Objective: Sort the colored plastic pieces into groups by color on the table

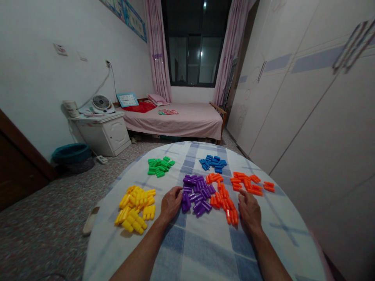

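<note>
Beside the left edge of a pile of glossy purple plastic pieces (197,191) is my left hand (171,203), its bent fingers touching or nearly touching them. No piece shows lifted in it. My right hand (250,208) lies on the cloth with loosely curled fingers, thumb and forefinger apart. It is between a strip of orange pieces (225,199) and another orange group (249,183) just beyond its fingertips. Each piece looks like short tubes joined side by side. Yellow pieces (136,207) are heaped left of my left hand.
Green pieces (160,166) and blue pieces (213,163) lie farther back on the round table's checked cloth (216,249). Behind the table stands a bed (187,119). A white cabinet (102,132) with a fan (101,103) is at left, and a wardrobe (307,117) at right.
</note>
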`<action>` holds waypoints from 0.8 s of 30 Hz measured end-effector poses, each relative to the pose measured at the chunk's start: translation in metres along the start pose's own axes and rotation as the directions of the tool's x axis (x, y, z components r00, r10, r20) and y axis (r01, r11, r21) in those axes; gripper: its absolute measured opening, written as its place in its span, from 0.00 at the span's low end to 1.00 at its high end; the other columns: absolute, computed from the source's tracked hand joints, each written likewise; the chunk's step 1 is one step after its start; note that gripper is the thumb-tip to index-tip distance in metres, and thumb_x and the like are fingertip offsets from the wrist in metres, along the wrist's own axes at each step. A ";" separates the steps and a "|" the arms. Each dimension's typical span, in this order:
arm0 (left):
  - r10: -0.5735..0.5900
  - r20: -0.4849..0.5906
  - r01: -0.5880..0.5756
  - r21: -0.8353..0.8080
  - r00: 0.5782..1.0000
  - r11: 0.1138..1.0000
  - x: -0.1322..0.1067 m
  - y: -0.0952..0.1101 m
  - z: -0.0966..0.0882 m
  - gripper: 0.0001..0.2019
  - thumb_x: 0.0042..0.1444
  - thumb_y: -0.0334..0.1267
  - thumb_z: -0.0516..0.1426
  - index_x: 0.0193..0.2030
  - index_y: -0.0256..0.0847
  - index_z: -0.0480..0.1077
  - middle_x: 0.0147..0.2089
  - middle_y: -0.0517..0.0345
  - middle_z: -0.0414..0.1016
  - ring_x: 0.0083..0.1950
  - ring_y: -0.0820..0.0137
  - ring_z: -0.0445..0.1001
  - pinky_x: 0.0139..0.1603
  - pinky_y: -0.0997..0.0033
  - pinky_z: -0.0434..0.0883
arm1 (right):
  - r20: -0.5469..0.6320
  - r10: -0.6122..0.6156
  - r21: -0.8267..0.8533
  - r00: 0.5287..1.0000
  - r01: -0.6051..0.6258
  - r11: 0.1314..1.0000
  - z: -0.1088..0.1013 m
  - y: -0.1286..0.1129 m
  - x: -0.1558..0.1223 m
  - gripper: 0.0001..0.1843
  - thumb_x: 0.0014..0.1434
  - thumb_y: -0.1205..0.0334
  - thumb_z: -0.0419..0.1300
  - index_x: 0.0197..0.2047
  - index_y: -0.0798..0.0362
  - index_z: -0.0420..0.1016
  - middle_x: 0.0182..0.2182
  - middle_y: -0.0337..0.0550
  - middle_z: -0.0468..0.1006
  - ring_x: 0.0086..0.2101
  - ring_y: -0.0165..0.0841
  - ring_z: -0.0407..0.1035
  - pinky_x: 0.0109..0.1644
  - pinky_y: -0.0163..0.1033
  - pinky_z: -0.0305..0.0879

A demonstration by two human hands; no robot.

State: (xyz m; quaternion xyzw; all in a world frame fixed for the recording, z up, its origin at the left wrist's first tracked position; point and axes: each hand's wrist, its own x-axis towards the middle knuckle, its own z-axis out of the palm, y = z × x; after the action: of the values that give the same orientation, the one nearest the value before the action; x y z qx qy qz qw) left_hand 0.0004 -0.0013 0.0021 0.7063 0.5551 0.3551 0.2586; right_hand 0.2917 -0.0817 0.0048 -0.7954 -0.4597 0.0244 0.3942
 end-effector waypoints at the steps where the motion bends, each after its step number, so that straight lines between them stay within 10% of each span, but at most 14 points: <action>1: 0.003 -0.002 -0.003 -0.003 1.000 1.000 0.000 0.000 0.000 0.14 0.57 0.38 0.50 0.46 0.42 0.72 0.43 0.55 0.78 0.44 0.67 0.74 0.45 0.69 0.66 | -0.041 0.028 -0.097 0.999 -0.031 0.995 -0.003 0.006 0.002 0.24 0.57 0.54 0.44 0.49 0.56 0.72 0.46 0.54 0.74 0.48 0.43 0.66 0.52 0.50 0.59; 13: -0.013 0.055 0.012 0.020 0.998 1.000 0.002 -0.001 -0.002 0.15 0.57 0.40 0.48 0.47 0.42 0.71 0.44 0.54 0.77 0.45 0.66 0.74 0.47 0.69 0.67 | -0.217 0.456 -0.080 0.863 -0.481 0.873 -0.042 0.046 0.070 0.34 0.54 0.49 0.49 0.59 0.60 0.62 0.51 0.64 0.67 0.49 0.50 0.64 0.48 0.53 0.62; 24: -0.027 0.071 0.024 0.040 0.997 0.999 0.004 -0.005 -0.002 0.16 0.57 0.45 0.48 0.46 0.44 0.71 0.44 0.56 0.78 0.44 0.65 0.75 0.45 0.68 0.68 | -0.097 0.206 -0.079 0.974 -0.214 0.974 -0.013 0.072 0.116 0.30 0.60 0.50 0.45 0.62 0.54 0.59 0.61 0.52 0.60 0.60 0.42 0.53 0.62 0.53 0.47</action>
State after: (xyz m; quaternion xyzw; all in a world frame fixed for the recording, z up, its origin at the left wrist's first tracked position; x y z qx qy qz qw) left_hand -0.0036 0.0037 0.0001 0.7163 0.5612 0.3156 0.2691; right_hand 0.4156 -0.0218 0.0045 -0.8566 -0.3555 0.0103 0.3738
